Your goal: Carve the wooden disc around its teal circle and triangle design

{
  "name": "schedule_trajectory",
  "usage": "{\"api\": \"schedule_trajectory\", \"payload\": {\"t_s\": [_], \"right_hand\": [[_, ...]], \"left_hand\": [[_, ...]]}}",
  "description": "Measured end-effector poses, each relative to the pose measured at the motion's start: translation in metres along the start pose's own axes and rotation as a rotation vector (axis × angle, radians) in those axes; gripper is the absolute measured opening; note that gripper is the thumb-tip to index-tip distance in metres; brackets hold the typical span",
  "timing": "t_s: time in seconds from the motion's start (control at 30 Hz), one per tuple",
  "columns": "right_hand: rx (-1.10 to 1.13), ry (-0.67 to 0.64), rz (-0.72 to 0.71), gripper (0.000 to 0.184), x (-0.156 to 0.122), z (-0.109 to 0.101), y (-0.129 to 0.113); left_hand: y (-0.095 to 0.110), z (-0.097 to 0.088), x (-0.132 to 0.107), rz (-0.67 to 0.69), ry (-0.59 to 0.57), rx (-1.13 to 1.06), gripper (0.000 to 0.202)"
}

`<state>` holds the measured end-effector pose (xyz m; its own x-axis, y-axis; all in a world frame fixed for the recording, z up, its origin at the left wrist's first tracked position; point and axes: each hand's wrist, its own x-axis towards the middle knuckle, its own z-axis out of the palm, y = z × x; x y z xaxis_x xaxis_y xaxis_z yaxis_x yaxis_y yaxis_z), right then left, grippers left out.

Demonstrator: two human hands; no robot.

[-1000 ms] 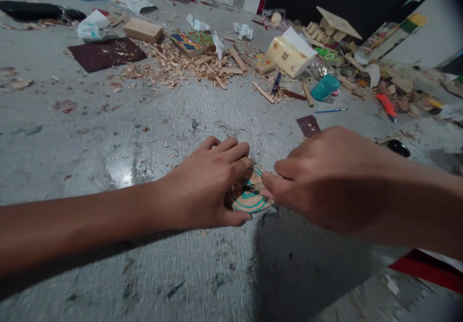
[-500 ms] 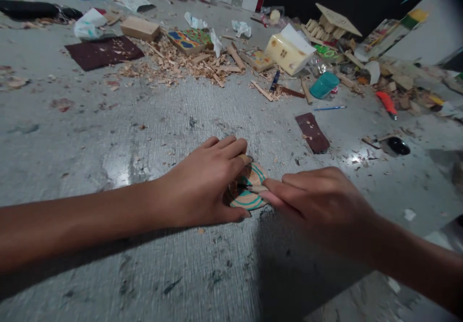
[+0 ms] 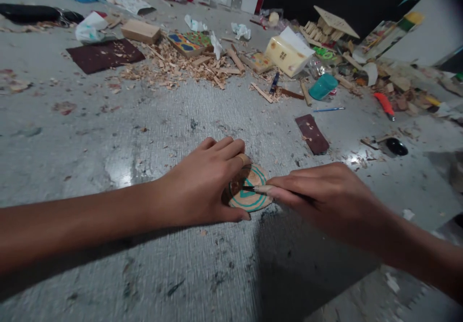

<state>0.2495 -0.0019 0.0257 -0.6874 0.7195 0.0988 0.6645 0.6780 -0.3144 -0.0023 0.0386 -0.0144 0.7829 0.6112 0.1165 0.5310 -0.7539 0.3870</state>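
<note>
My left hand [image 3: 213, 177] bears down on the left part of a flat round wooden disc [image 3: 258, 203], thumb along its near edge and fingers curled at its far side. Teal rings and a teal shape mark the disc, beside a brown patch partly hidden under my fingers. From the right, my right hand [image 3: 321, 187] is closed around a slim tool [image 3: 262, 189] with a pale handle and a narrow dark tip. This tip lies over the disc's middle, near the teal shape; whether it is a brush or a carving blade I cannot tell.
Wood shavings [image 3: 181, 68] are heaped at the back beside a wooden block [image 3: 141, 31]. Brown sandpaper-like sheets [image 3: 313, 133] lie left and right. Toward the back right are a teal cup [image 3: 323, 87], a thin blue stick [image 3: 329, 109], an orange-handled tool [image 3: 384, 105] and a yellow box [image 3: 287, 54].
My right hand and the tool have shifted slightly right, the tip now farther from my left fingers. More of the disc's teal centre shape shows. My left hand stays nearly in place.
</note>
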Motion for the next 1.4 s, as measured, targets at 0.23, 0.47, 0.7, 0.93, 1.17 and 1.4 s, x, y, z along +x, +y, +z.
{"api": "schedule_trajectory", "payload": {"t_s": [0.23,0.47,0.7,0.93,1.17,1.4], "right_hand": [[-0.204,-0.094,-0.048,0.044,0.012,-0.011,-0.007],[-0.131,0.033,0.063,0.041,0.000,0.019,-0.015],[-0.060,0.121,0.267,0.042,-0.012,0.041,-0.028],[0.110,0.178,0.349,0.027,-0.009,0.037,-0.023],[-0.220,0.060,0.108,0.034,-0.008,0.018,-0.029],[-0.260,0.020,0.151,0.029,-0.006,0.019,-0.049]], "left_hand": [[0.001,-0.001,0.001,0.000,-0.006,0.000,0.064],[0.004,-0.001,-0.001,-0.017,0.003,-0.011,0.056],[0.006,0.000,-0.002,-0.034,0.026,-0.005,0.051],[0.002,0.000,-0.004,-0.023,0.047,-0.023,0.055],[0.002,0.001,-0.004,-0.037,0.027,-0.003,0.063],[0.007,0.005,-0.006,-0.060,0.104,0.027,0.063]]}}
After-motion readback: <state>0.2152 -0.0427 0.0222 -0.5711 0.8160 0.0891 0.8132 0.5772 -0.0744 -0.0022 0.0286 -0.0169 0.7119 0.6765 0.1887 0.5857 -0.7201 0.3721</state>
